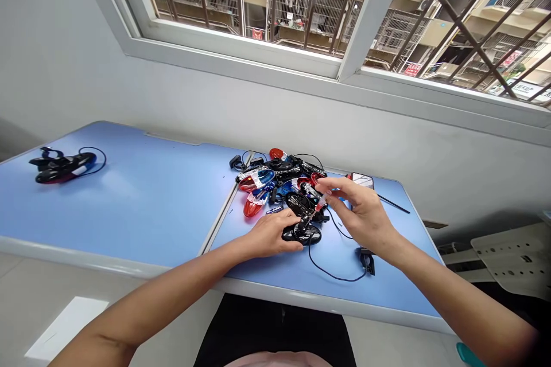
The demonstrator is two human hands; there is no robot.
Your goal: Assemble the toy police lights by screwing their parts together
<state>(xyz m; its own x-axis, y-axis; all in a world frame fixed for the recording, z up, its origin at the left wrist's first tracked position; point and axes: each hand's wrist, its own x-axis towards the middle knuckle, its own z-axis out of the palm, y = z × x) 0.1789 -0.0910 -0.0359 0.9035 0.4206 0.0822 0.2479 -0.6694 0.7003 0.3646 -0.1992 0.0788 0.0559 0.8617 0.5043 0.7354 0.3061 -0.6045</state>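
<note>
Starting out on the far left, there's a lone black-and-red lamp unit (pixel 62 167) lying on the blue tabletop (pixel 129 195), with its thin black cable (pixel 100 156) looping around behind it, well apart from all the action. Moving right, here's the left hand (pixel 271 235), fingers curled down over a black oval lamp body (pixel 301 234), pinning it firmly against the tabletop at the front of the heap. And what a heap it is: just beyond that hand sits a tangled pile of lamp pieces (pixel 279 175), with glossy red and blue shells, black housings and wires all jumbled together, and a red shell (pixel 255 205) sticks out on its left side. Now to the centre of the play: a small screwdriver (pixel 321 202) with what looks like a see-through red handle, its tip down at the black oval lamp body. The right hand (pixel 359 206) has it in a narrow pinch between thumb and fingertips, hovering just above the pile. Behind that hand, a phone (pixel 360 179) lies on the tabletop, with a thin black rod (pixel 394 203) just to its right. Closer in, a black cable (pixel 331 269) trails across the blue surface to a small black plug (pixel 367 260). Further right, off the tabletop, stands a white perforated panel (pixel 512 258).
</note>
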